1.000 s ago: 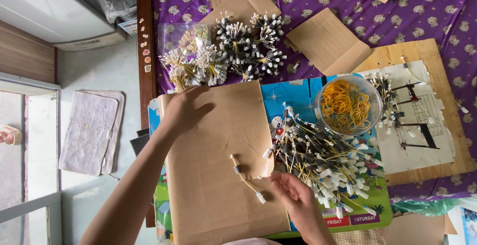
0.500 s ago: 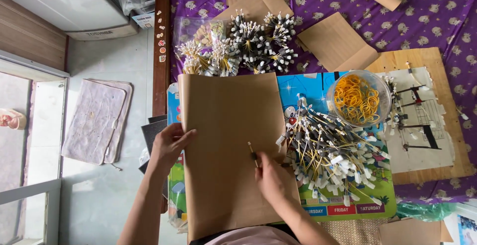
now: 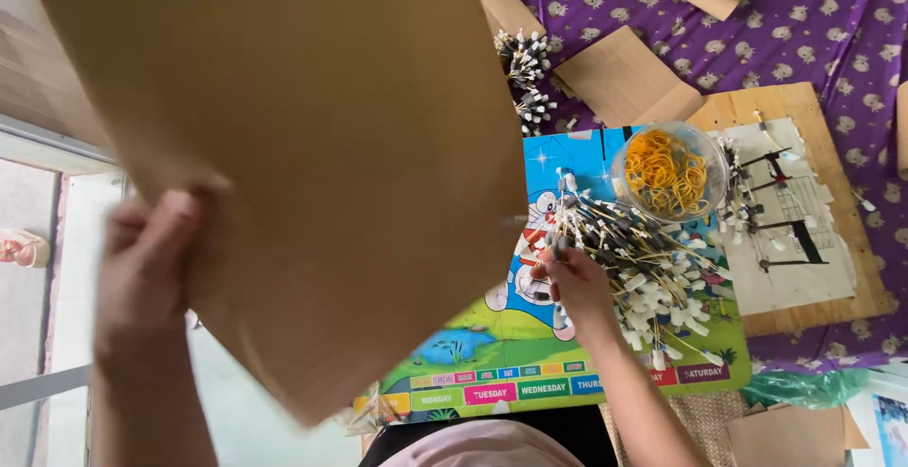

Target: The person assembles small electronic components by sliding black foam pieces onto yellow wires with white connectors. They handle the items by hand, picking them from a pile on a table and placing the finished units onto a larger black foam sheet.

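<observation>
The left hand [image 3: 147,278] is gripping the edge of a brown cardboard sheet [image 3: 312,164], lifting it across the upper left of the frame. The right hand [image 3: 572,282] is pinching one small wire [image 3: 556,240] at the edge of the wire pile [image 3: 653,268] at centre right. Keeping the sheet clear of that pile seems wise. Underneath, a cartoon mat [image 3: 492,372] is lying on purple cloth [image 3: 832,32], a bowl of rubber bands [image 3: 667,172] beside.

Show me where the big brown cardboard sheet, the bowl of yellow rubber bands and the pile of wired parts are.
Brown cardboard sheet [image 3: 312,164], head view: middle of its flat face.
Bowl of rubber bands [image 3: 713,150], head view: right side of its clear rim.
Pile of wired parts [image 3: 653,259], head view: centre of the heap.
</observation>
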